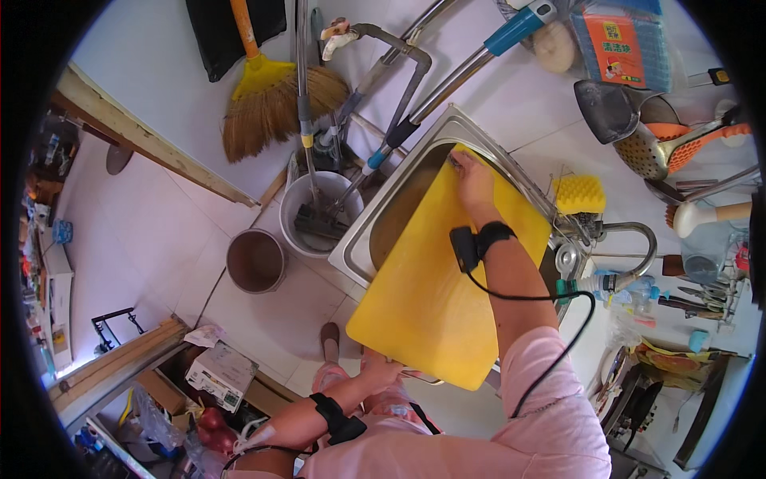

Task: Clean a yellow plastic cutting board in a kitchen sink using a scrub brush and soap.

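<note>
A large yellow plastic cutting board lies tilted across the stainless steel sink, its near end jutting past the sink toward my body. My left hand grips the near end, where a metal loop handle shows; part of the fingers is hidden. On the far end of the board rests my right hand, fingers bent over a small grey scrubber that is mostly covered. A curved faucet with a hose end stands to the right of the board.
A yellow sponge sits in a wire holder by the faucet. Left of the sink are a white bucket with mops and a brown bin. A broom hangs behind. Ladles and a spatula hang at upper right.
</note>
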Motion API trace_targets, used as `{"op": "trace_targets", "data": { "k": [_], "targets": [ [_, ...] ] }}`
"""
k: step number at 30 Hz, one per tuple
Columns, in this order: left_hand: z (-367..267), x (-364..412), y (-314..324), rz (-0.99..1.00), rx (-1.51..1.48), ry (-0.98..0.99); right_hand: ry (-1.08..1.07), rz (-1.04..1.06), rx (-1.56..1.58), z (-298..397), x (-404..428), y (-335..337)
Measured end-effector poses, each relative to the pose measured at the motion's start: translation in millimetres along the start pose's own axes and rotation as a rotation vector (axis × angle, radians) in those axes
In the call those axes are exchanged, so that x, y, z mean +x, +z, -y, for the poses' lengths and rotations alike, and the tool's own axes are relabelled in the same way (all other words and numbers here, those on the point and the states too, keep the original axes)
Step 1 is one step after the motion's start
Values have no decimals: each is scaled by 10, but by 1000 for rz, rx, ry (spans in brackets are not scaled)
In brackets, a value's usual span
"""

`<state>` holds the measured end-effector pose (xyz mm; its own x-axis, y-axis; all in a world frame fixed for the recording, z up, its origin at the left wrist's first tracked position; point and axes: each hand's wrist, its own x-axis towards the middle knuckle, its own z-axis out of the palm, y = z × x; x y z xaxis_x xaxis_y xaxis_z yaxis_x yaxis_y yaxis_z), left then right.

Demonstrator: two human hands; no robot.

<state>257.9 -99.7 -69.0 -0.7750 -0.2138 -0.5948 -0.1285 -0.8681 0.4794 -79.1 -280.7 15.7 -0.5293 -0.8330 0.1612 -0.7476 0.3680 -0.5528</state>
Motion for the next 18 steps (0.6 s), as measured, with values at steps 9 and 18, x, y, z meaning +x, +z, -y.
{"op": "trace_targets", "data": {
  "k": [9,18],
  "targets": [
    [-80,-52,-18,-33,-123,-154,-263,2,-128,217,-558,204],
    [-418,-193,190,-57,154,-72,-85,-57,-23,-237,-215,376]
  ]
}}
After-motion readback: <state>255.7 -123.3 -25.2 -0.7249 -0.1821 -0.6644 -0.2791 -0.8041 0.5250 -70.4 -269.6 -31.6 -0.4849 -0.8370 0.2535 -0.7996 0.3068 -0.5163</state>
